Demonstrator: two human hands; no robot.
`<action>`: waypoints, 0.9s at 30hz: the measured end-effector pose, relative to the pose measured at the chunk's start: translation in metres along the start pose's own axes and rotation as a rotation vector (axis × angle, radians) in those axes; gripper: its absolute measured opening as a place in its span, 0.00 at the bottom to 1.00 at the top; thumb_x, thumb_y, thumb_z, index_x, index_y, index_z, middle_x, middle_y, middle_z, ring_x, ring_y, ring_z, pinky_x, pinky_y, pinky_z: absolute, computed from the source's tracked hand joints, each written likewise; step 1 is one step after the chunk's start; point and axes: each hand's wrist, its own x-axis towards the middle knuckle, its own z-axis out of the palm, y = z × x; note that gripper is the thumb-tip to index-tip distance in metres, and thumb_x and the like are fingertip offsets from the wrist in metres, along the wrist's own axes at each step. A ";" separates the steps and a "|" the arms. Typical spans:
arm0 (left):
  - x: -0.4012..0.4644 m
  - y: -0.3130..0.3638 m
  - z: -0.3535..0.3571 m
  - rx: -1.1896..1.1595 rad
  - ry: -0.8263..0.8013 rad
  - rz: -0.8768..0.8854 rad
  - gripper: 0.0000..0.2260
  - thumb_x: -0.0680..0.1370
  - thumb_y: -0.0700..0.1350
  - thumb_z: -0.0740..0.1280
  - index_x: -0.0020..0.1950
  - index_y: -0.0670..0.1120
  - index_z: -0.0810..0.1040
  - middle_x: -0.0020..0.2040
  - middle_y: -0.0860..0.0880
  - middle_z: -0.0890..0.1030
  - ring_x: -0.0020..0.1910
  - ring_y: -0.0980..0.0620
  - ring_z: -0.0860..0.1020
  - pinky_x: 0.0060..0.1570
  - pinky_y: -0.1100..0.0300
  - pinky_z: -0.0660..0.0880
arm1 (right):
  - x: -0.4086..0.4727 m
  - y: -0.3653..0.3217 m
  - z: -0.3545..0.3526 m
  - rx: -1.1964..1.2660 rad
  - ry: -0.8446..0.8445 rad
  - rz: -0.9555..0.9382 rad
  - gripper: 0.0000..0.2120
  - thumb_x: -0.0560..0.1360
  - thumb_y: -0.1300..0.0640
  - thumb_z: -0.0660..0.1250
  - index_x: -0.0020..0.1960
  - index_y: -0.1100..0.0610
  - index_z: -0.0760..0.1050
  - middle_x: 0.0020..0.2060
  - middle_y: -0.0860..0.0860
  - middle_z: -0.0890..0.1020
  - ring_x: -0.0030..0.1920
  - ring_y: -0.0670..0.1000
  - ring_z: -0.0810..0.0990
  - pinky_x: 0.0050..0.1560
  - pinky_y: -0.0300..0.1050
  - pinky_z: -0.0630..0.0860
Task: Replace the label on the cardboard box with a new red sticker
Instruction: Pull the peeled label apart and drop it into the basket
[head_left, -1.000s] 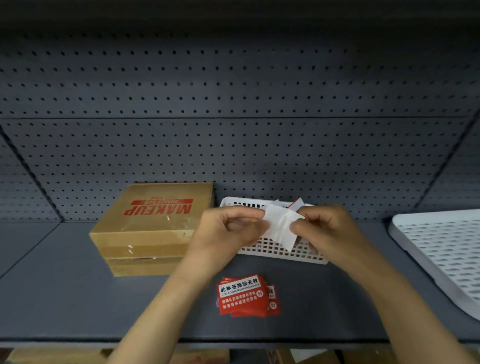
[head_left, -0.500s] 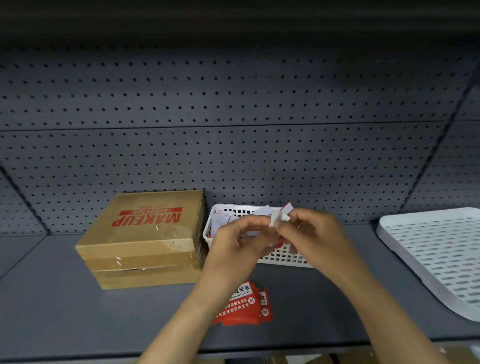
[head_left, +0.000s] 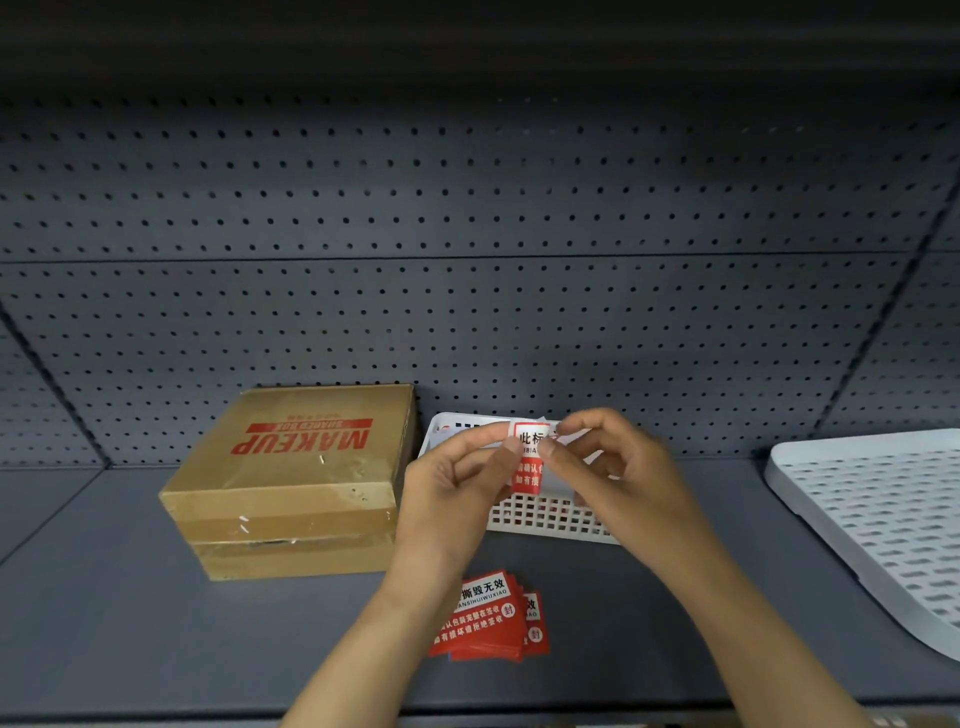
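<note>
A cardboard box printed MAKEUP in red sits on the grey shelf at left, against the pegboard. Both hands are raised in front of a white basket, pinching one red sticker with white Chinese text between them. My left hand holds its left edge with thumb and forefinger. My right hand grips its right side, where a white backing sheet shows behind the fingers. A stack of red stickers lies on the shelf below the hands.
The white slotted basket stands right of the box, with scraps of paper inside. A white perforated tray lies at the far right. The grey shelf's front edge runs along the bottom.
The sheet showed its white back a second ago; now the red printed face is turned toward me and partly peeled from its backing. The hands stayed in front of the basket.
</note>
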 end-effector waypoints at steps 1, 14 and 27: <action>0.001 -0.001 0.001 0.006 -0.003 0.008 0.06 0.77 0.42 0.70 0.51 0.45 0.84 0.41 0.44 0.88 0.41 0.51 0.84 0.50 0.57 0.79 | 0.001 0.001 0.000 -0.006 -0.019 0.008 0.04 0.75 0.46 0.72 0.48 0.44 0.80 0.41 0.45 0.86 0.35 0.41 0.84 0.34 0.36 0.77; 0.023 0.007 0.008 0.313 -0.137 0.100 0.06 0.73 0.51 0.74 0.47 0.52 0.86 0.43 0.50 0.87 0.44 0.50 0.86 0.50 0.53 0.82 | 0.010 -0.001 -0.010 -0.405 0.033 -0.192 0.06 0.73 0.49 0.71 0.44 0.50 0.84 0.36 0.42 0.86 0.36 0.42 0.84 0.40 0.43 0.82; 0.042 0.010 0.018 0.547 -0.117 0.258 0.06 0.78 0.43 0.70 0.43 0.54 0.80 0.38 0.57 0.82 0.36 0.64 0.77 0.38 0.72 0.73 | 0.026 0.004 -0.024 -0.150 0.015 -0.069 0.04 0.74 0.54 0.75 0.48 0.51 0.88 0.38 0.42 0.87 0.39 0.34 0.83 0.41 0.26 0.76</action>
